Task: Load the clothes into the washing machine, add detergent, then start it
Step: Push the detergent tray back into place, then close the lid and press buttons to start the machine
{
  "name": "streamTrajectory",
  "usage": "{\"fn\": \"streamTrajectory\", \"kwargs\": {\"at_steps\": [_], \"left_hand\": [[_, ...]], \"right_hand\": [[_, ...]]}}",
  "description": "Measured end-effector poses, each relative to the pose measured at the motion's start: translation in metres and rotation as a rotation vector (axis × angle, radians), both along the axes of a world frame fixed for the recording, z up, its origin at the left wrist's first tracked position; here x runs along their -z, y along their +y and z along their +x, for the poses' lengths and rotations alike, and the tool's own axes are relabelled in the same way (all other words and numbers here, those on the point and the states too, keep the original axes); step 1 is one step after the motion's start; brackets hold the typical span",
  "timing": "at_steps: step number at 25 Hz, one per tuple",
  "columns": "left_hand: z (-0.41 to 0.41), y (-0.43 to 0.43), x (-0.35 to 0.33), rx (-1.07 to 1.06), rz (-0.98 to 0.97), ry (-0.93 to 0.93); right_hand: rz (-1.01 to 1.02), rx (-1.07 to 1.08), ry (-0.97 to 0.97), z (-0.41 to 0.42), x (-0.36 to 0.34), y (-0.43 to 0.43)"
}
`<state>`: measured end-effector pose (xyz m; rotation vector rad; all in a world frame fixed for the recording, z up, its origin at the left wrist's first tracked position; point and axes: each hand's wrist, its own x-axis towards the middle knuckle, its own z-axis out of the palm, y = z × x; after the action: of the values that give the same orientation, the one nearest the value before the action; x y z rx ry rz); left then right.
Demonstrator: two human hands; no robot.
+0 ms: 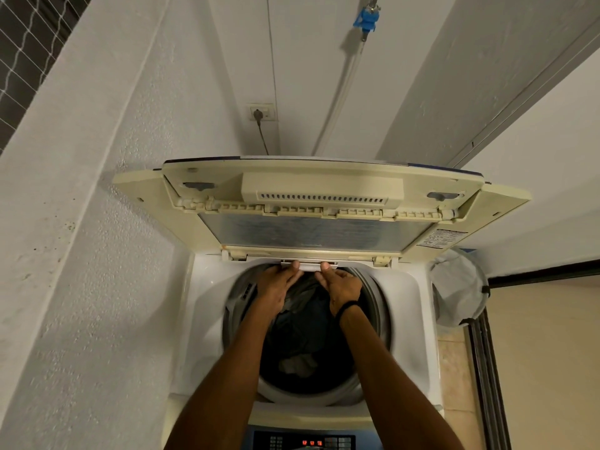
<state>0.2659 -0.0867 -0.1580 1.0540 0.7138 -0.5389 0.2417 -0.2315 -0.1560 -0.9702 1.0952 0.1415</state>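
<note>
A white top-loading washing machine (201,313) stands below me with its cream lid (321,196) folded up against the wall. Dark clothes (302,339) lie in the drum, with a pale piece near the front. Both my arms reach across the drum to its far rim. My left hand (276,284) and my right hand (341,287) each have the thumb on a small white drawer (310,265) at the back edge, fingers curled beneath it. A black band circles my right wrist. The control panel (311,443) at the bottom shows red lit digits.
A mesh laundry basket (461,287) stands right of the machine by a dark door frame. A wall socket (261,112) with a plugged cable sits above the lid. A blue tap (367,19) and hose hang on the wall. A textured wall closes the left side.
</note>
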Motion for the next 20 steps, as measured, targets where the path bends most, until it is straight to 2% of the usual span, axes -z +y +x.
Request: {"fn": "streamTrajectory", "kwargs": {"at_steps": [3, 6, 9, 11, 13, 14, 16, 18, 20], "left_hand": [[0.004, -0.001, 0.003, -0.053, 0.133, -0.014], [0.005, -0.005, 0.008, -0.082, 0.17, 0.007], [-0.004, -0.003, 0.009, 0.071, 0.241, 0.022], [-0.013, 0.001, 0.002, 0.345, 0.547, -0.016], [-0.032, 0.007, -0.012, 0.594, 0.887, -0.139], [-0.042, 0.009, -0.023, 0.637, 0.954, -0.218], [-0.061, 0.009, -0.057, 0.571, 0.97, -0.379], [-0.07, 0.006, -0.114, 0.368, 1.038, -0.579], [-0.067, 0.004, -0.182, 0.127, 1.141, -0.87]], "right_hand": [[-0.14, -0.091, 0.064, 0.002, 0.005, -0.004], [-0.243, -0.208, 0.138, 0.004, 0.0, -0.008], [-0.338, -0.423, 0.173, 0.002, -0.004, -0.013], [-0.433, -0.672, 0.199, -0.003, 0.005, -0.02], [-0.638, -0.949, 0.201, -0.013, 0.001, -0.025], [-0.729, -1.001, 0.166, -0.019, -0.015, -0.023], [-0.885, -1.046, -0.015, -0.032, -0.067, -0.014], [-1.057, -1.073, -0.2, -0.038, -0.122, -0.003], [-1.195, -0.947, -0.423, -0.041, -0.188, 0.006]]}}
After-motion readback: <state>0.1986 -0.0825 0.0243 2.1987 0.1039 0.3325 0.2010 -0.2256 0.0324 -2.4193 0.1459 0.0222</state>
